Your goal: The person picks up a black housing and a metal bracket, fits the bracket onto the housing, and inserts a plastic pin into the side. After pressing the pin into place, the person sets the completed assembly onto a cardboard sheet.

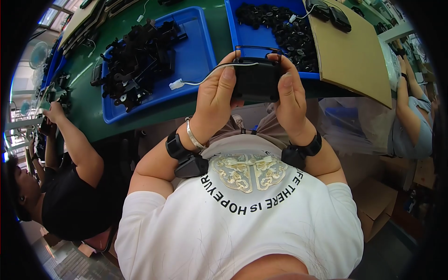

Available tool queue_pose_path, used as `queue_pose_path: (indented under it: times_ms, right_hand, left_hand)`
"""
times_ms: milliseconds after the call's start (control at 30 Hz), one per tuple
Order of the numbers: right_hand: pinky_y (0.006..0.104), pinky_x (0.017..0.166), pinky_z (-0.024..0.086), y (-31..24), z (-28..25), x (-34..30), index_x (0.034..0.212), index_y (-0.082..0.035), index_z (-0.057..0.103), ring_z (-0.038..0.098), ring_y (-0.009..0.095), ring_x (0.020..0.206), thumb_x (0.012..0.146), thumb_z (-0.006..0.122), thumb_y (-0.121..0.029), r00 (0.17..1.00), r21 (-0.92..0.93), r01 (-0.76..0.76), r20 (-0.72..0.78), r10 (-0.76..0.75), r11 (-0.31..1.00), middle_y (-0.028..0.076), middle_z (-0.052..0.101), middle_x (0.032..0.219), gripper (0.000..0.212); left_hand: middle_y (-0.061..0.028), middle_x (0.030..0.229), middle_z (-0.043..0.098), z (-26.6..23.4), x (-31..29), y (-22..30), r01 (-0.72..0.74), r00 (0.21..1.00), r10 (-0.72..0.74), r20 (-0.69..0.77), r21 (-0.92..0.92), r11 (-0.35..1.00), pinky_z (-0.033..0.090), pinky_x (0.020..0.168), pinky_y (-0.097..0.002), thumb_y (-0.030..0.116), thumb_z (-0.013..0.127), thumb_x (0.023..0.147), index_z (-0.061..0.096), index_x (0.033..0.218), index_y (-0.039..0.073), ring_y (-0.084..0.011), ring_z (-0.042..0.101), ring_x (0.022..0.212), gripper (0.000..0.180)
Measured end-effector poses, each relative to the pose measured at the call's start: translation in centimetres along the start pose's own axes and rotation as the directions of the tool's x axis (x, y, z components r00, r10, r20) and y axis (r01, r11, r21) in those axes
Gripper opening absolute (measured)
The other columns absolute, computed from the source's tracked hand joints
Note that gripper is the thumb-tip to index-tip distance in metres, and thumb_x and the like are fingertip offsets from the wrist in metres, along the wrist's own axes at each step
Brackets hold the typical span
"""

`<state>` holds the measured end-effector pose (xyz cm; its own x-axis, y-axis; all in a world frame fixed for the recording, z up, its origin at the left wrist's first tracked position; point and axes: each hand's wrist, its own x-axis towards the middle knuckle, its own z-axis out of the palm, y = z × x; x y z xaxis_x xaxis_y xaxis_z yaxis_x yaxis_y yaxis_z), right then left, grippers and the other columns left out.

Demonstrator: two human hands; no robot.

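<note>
White T-shirt nearest lens; black plastic housing held two-handed, judged part-assembled

White T-shirt [233, 238] fabric, with dark lettering and a metallic-toned print, was recorded closest to the camera. Beyond it, a black plastic housing [257, 84] was held up at the near edge of a green bench [88, 114].

Left hand [214, 91]: the housing's left edge was gripped, thumb laid along the near face, index finger reached toward the far left corner. Right hand [292, 98]: the right edge was gripped, thumb against the side, index finger bent at the far right corner. The housing was thus pinched between both hands; the other fingers were mostly hidden, and their spacing could not be told.

Progress, as judged: a white cable [242, 64] was laid across the housing and led out past the left thumb to a white connector [176, 84], which was left unplugged. Whether the inner end was fixed could not be told. A thin dark frame [258, 47] was seen standing out at the far edge; its seating was unclear. Completion was therefore not confirmed.

Stock: angular black brackets [140, 60] were heaped in the left blue tray [208, 37], small round black parts [291, 39] in the right blue tray [231, 25]. Much was judged unused. On a brown board [350, 58], two black boxes [339, 19] were set; whether finished was not established.
</note>
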<state>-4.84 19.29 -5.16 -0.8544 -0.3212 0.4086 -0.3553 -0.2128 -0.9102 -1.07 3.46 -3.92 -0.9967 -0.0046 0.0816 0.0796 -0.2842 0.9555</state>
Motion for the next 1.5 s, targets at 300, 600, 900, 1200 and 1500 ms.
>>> queue_pose_path:
  times_ms: [300,600,900,1200,1500]
  right_hand:
    - [0.0249,0.091,0.040,0.9,-0.8,-0.1,0.128,0.000,0.037,0.049,0.012,0.106,0.098,0.034,-0.035,0.971,0.254,-0.196,-0.087,0.224,0.947,0.008,0.047,0.120,0.047]
    - [0.0248,0.092,0.040,0.5,-0.2,-0.5,0.131,-0.001,0.034,0.048,0.012,0.109,0.097,0.034,-0.035,0.997,0.076,-0.082,-0.004,0.083,0.994,0.009,0.046,0.122,0.049]
    - [0.0231,0.083,0.044,-0.9,-0.4,0.6,0.134,0.000,0.029,0.053,0.011,0.097,0.097,0.036,-0.037,0.979,0.174,-0.202,0.028,0.200,0.964,0.008,0.050,0.116,0.053]
    - [0.0209,0.066,0.044,-2.4,-3.3,2.0,0.131,-0.002,0.033,0.053,0.008,0.071,0.095,0.046,-0.026,0.988,0.199,-0.152,0.018,0.151,0.968,0.008,0.056,0.099,0.045]
    - [0.0187,0.067,0.044,-6.1,-5.8,-1.0,0.115,0.000,0.051,0.052,0.007,0.074,0.089,0.053,-0.004,0.979,-0.034,-0.196,0.056,0.198,0.980,0.006,0.057,0.095,0.027]
  left_hand:
    - [0.0002,0.097,0.058,0.0,0.1,-0.1,-0.082,0.996,0.077,0.042,0.157,0.984,0.042,0.050,-0.0131,0.031,0.040,0.097,0.044,0.128,0.002,0.0007,0.047,0.062,0.043]
    - [-0.0016,0.106,0.057,0.4,0.8,0.0,0.008,0.999,-0.009,-0.043,-0.013,1.000,0.042,0.049,-0.0138,0.030,0.039,0.097,0.053,0.116,-0.002,0.0002,0.050,0.065,0.039]
    - [-0.0054,0.103,0.060,0.3,1.3,0.6,-0.085,0.996,0.087,-0.019,0.085,0.993,0.041,0.047,-0.0149,0.030,0.038,0.097,0.053,0.113,-0.001,-0.0021,0.051,0.062,0.038]
    - [-0.0101,0.071,0.053,-1.0,19.0,5.0,0.142,0.990,-0.142,0.003,0.054,0.988,0.039,0.038,-0.0252,0.025,0.040,0.094,0.047,0.097,0.004,-0.0173,0.049,0.046,0.023]
    - [-0.0163,0.080,0.057,-19.2,47.5,-1.9,-0.092,0.992,-0.032,0.123,0.867,0.489,0.051,0.046,-0.0368,0.014,0.045,0.088,0.050,0.100,0.002,-0.0269,0.057,0.055,0.019]
